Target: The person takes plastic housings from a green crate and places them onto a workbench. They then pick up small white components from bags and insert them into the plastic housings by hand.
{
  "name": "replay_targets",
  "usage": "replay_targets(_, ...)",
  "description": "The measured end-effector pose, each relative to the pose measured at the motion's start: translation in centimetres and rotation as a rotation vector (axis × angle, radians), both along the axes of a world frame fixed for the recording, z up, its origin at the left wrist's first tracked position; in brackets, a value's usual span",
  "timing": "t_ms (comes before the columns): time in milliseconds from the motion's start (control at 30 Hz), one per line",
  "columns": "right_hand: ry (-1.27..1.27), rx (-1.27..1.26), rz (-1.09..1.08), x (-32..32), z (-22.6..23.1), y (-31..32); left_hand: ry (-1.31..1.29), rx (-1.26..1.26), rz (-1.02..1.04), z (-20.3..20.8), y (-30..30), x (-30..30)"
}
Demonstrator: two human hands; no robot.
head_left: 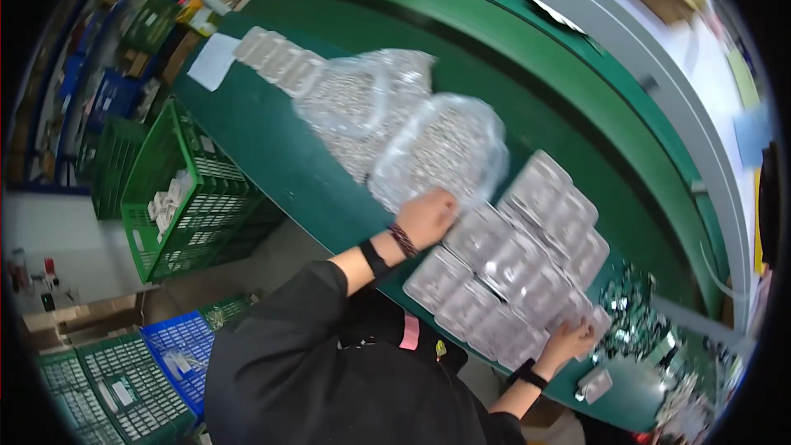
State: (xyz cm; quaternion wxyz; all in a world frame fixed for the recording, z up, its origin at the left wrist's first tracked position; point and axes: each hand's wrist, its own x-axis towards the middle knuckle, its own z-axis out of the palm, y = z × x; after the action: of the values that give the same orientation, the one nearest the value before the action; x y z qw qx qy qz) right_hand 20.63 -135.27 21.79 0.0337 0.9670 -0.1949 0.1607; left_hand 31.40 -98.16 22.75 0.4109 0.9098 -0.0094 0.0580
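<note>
My left hand is at the near edge of an open clear plastic bag full of small pale parts. Its fingers are curled inward, and what they pinch, if anything, is too small to make out. Right beside it begins a block of clear plastic trays, laid edge to edge in rows. At the block's right end, my right hand rests on the last tray, fingers apart. Behind the first bag and to its left lies another bag of similar small parts.
A short row of clear trays and a white paper sheet lie at the table's far left. Many small shiny parts are heaped at the right, near a loose small case. Green crates stand left of the green table.
</note>
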Motion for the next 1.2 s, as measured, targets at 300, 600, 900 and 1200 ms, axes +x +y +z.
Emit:
replay_targets(300,-0.152,0.397,0.366,5.4,3.7,32.2,-0.26,0.426,0.452,-2.7,45.3,12.2)
replay_targets(600,0.306,0.901,0.69,24.3,-1.4,75.2,-0.109,0.672,0.45,-6.6,65.1,21.6)
replay_targets(900,0.583,0.873,0.405,27.4,-4.1,80.4,0.068,0.547,0.243,-8.1,66.5,23.0)
replay_targets(1200,0.78,1.257,0.337,16.9,-3.7,83.1,0.2,0.539,-0.026,-7.2,68.3,20.7)
